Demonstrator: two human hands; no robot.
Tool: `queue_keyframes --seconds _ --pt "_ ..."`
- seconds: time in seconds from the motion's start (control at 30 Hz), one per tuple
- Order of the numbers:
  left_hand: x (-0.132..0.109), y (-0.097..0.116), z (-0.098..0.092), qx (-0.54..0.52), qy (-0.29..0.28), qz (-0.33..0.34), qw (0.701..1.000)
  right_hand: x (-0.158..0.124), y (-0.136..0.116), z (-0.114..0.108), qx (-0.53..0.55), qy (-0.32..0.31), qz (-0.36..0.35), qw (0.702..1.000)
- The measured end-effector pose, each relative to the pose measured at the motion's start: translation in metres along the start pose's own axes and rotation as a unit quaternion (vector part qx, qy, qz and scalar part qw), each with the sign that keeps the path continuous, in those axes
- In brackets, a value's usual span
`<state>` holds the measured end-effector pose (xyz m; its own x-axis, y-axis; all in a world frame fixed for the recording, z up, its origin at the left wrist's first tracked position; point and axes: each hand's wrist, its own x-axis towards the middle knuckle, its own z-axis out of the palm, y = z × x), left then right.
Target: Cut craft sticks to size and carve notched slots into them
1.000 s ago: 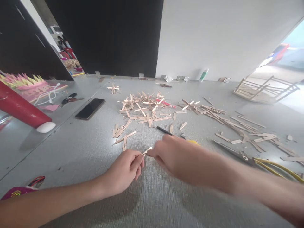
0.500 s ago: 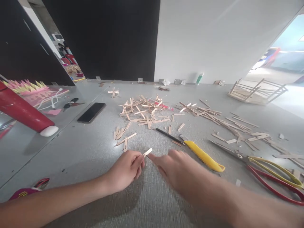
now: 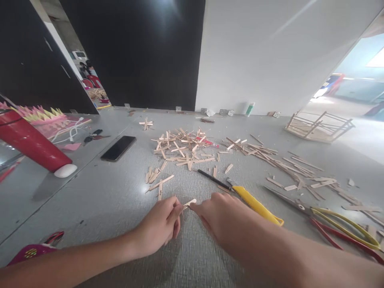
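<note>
Stick: short wooden stick piece (image 3: 190,203) pinched in my left hand (image 3: 160,227), just above table (image 3: 114,196), tip out for access.
R hand: my right hand (image 3: 220,218), fingertips closing on that tip; yellow knife (image 3: 255,204) lies beside.

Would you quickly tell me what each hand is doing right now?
Left hand: closed, pinching a short wooden stick piece.
Right hand: fingertips meet the same piece; whether it grips cannot be told.
</note>
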<state>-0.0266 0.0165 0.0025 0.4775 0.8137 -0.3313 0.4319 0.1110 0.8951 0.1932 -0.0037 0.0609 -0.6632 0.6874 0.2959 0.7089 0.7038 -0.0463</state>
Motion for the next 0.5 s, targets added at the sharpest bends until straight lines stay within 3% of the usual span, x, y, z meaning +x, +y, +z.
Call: queue_keyframes --seconds 0.1,0.23,0.33,0.5 --pt "0.003 -0.004 0.002 -0.003 0.018 -0.009 1.0 -0.01 -0.014 0.023 -0.036 -0.144 0.028 0.989" --pt "0.006 -0.009 0.002 -0.004 0.02 -0.009 1.0 -0.013 -0.026 0.034 -0.032 -0.219 0.061 0.973" --pt "0.006 -0.009 0.001 -0.004 0.007 -0.012 1.0 0.008 -0.02 0.01 -0.043 -0.287 0.081 0.954" --pt "0.005 -0.006 -0.002 0.006 -0.004 -0.005 1.0 0.074 0.012 -0.036 0.008 -0.315 0.029 0.949"
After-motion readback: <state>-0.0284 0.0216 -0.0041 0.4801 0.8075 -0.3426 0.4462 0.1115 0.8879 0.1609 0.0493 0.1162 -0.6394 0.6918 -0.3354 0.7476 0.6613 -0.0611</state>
